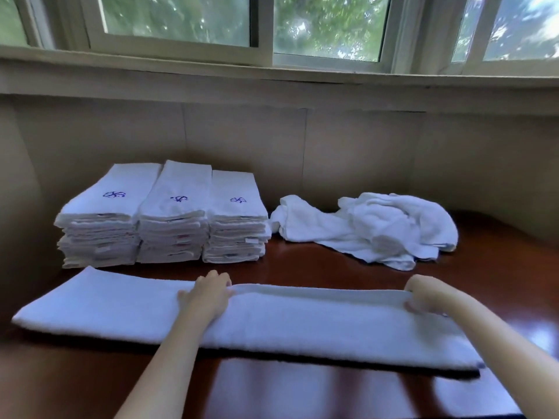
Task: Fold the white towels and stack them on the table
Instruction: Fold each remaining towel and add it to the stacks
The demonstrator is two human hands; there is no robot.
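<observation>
Three folded stacks (174, 213) behind towel (272, 322); crumpled pile (378, 225) right rear.

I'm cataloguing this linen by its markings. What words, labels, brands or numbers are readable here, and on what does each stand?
Nothing here reads as quotable text.
left stack, top towel: blue embroidered monogram, ornate script, no letters readable.
middle stack, top towel: a similar blue mark, too blurred to read.
right stack, top towel: a similar blue mark, unreadable.
small tags on the stacks' front edges: too small to read.
long towel: no text visible.
</observation>
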